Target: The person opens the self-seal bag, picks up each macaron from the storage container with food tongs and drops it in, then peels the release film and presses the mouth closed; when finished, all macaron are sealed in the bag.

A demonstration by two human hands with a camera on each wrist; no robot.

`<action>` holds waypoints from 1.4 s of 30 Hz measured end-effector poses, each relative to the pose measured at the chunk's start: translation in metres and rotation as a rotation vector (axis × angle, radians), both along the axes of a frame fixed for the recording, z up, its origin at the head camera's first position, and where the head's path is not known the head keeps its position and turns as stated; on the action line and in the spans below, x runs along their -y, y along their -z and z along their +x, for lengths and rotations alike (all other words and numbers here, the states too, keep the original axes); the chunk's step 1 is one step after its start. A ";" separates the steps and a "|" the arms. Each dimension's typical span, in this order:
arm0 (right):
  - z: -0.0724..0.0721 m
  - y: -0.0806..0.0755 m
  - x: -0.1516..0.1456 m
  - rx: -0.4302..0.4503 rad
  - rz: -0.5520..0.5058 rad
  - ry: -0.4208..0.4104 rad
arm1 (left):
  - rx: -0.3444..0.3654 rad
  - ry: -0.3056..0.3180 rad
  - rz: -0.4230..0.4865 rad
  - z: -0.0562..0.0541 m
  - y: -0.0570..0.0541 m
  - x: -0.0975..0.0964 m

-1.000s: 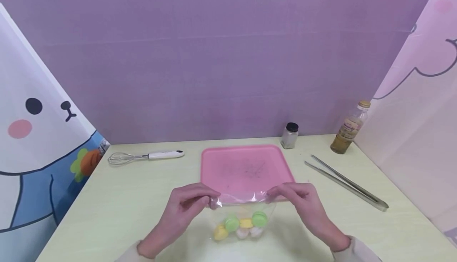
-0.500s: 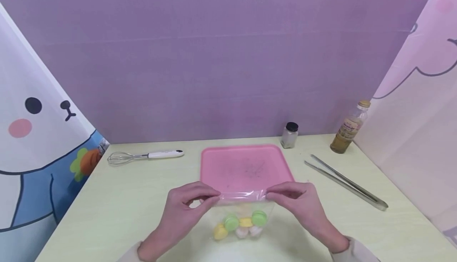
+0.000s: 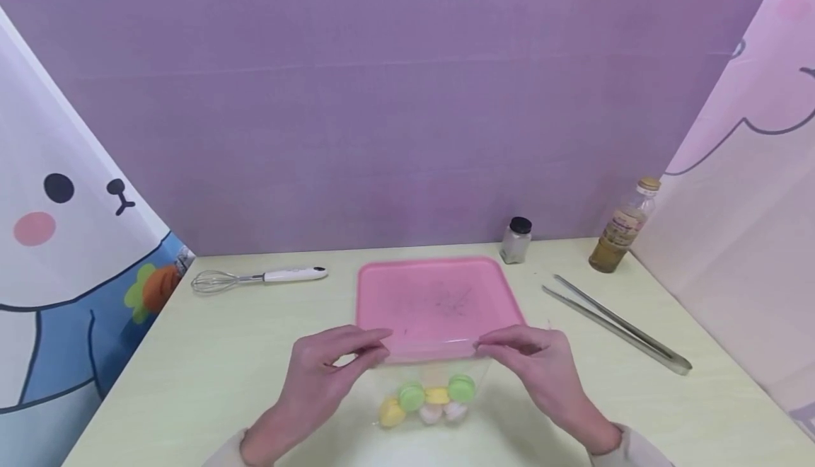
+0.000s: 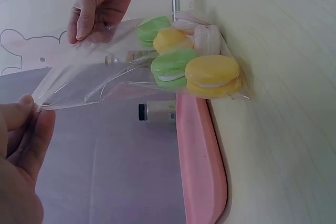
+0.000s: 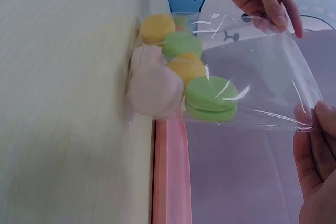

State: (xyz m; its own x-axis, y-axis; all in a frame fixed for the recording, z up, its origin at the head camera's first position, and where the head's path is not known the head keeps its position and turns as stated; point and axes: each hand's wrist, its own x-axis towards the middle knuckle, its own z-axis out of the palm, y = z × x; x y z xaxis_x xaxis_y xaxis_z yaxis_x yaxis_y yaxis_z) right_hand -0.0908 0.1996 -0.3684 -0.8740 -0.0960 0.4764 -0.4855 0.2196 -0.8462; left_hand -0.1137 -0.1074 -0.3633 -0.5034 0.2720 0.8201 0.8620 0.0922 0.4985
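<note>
A clear plastic bag (image 5: pixel 262 72) stands upright on the table, its top edge stretched between both hands. My left hand (image 3: pixel 321 382) pinches the left top corner between thumb and fingers. At the opposite corner, my right hand (image 3: pixel 538 375) grips the film the same way. Inside the bag's bottom lie several macarons: a yellow macaron (image 4: pixel 212 74), a green macaron (image 5: pixel 211 98) and a pale pink macaron (image 5: pixel 156 90) among them. The upper part of the bag holds nothing. In the head view the bag's top overlaps the near edge of the pink tray (image 3: pixel 439 297).
A whisk (image 3: pixel 261 279) lies at the back left of the table. Behind the tray's right corner stands a small black-capped jar (image 3: pixel 515 242). Metal tongs (image 3: pixel 617 325) lie to the right, with a bottle of brown liquid (image 3: pixel 624 226) beyond them.
The bag's top strip has gone from wrinkled to smooth and flat. My left thumb has come up to the bag's edge, and that hand has shifted slightly left. The right hand barely moved.
</note>
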 end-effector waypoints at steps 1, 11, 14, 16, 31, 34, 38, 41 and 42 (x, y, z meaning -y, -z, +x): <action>0.000 0.001 0.000 -0.016 -0.005 -0.002 | -0.036 -0.007 0.001 -0.001 0.000 0.000; -0.006 0.014 0.005 -0.457 0.097 0.045 | -0.513 -0.172 -0.339 -0.003 -0.010 0.005; -0.005 0.014 0.007 -0.468 0.090 0.031 | -0.465 -0.145 -0.370 -0.003 -0.012 0.005; -0.004 0.013 0.007 -0.444 0.077 0.003 | -0.380 -0.137 -0.371 -0.003 -0.012 0.003; -0.003 0.010 0.006 -0.359 0.018 -0.091 | 0.122 -0.111 -0.330 0.001 -0.008 -0.028; -0.005 0.010 0.007 -0.393 0.015 -0.095 | 0.138 -0.094 -0.272 0.000 -0.009 -0.028; -0.007 0.007 0.009 -0.396 0.060 -0.120 | 0.169 -0.083 -0.225 0.000 -0.010 -0.027; -0.008 0.001 0.013 -0.348 0.170 -0.115 | 0.183 -0.072 -0.226 0.000 -0.010 -0.027; -0.008 -0.002 0.015 -0.335 0.217 -0.110 | 0.184 -0.069 -0.230 0.000 -0.010 -0.027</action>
State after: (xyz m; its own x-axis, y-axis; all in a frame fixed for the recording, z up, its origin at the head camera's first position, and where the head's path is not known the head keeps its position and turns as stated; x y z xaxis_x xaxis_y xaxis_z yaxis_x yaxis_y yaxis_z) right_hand -0.0987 0.1847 -0.3664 -0.6527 -0.3096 0.6915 -0.7569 0.3066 -0.5771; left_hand -0.1135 -0.0804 -0.3530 -0.6617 0.4002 0.6340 0.7468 0.2764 0.6049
